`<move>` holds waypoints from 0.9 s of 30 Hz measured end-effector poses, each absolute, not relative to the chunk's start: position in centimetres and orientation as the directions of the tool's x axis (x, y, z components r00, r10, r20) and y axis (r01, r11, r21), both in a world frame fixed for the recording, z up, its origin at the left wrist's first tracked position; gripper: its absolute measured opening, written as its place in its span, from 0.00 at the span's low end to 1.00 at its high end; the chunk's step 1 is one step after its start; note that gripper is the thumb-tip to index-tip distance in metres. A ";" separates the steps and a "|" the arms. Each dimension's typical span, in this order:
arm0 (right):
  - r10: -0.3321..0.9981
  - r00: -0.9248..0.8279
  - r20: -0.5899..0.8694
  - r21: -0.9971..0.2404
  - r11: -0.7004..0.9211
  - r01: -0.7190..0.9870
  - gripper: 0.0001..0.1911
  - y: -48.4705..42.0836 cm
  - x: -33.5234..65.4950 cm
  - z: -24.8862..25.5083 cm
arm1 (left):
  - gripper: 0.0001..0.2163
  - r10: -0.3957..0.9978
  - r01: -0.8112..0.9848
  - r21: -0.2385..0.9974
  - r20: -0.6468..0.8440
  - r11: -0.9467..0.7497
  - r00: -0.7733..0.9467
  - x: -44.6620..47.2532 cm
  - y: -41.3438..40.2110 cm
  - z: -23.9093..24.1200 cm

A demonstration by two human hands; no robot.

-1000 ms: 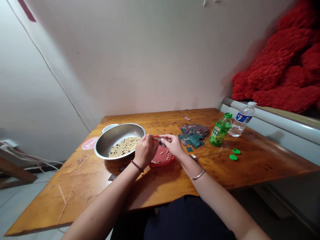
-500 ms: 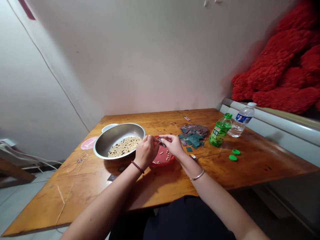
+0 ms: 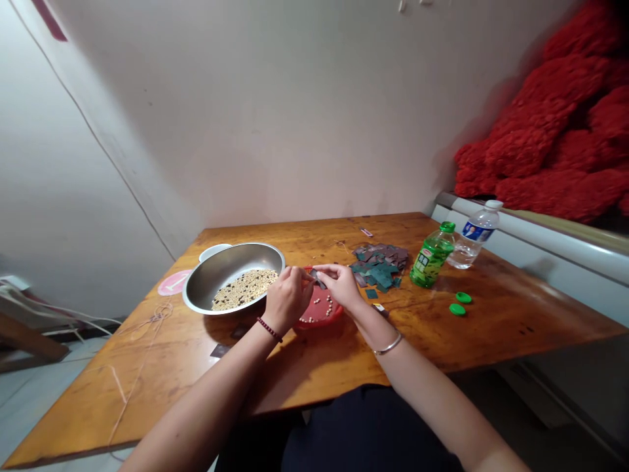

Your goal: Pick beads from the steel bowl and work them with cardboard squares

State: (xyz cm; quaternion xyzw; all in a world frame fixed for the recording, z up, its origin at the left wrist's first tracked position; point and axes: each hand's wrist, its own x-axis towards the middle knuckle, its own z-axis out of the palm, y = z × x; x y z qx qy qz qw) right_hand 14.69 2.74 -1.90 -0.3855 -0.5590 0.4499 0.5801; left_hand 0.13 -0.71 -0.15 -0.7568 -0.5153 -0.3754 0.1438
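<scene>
Several loops of pale string [image 3: 160, 316] lie on the left of the wooden table [image 3: 491, 337]. To their right, a steel bowl [image 3: 202, 278] contains bead-like pieces [image 3: 246, 288], mostly cream, some dark. Left hand [image 3: 287, 298]: fingers and thumb drawn together at the tips; whether they hold anything cannot be told. Small dark piece [image 3: 322, 284]: between the hands, over the far part of a red tray [image 3: 318, 311]. Right hand [image 3: 341, 287]: thumb and fingers pinched on that piece. Farther right: a heap of green and purplish squares [image 3: 379, 267], then a green bottle [image 3: 432, 257] and a clear bottle [image 3: 476, 236].
</scene>
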 end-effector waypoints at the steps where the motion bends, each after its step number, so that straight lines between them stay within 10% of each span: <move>1: 0.952 -0.032 0.303 -0.950 0.299 -0.088 0.14 2.7 14.7 -1.9 | 0.07 0.674 0.890 0.170 0.716 -0.423 0.183 0.1 -0.7 -0.2; 27: 0.954 -0.035 0.297 -0.951 0.293 -0.099 0.14 2.9 14.8 -2.0 | 0.09 0.665 0.863 0.224 0.729 -0.452 0.159 0.0 -0.5 -0.4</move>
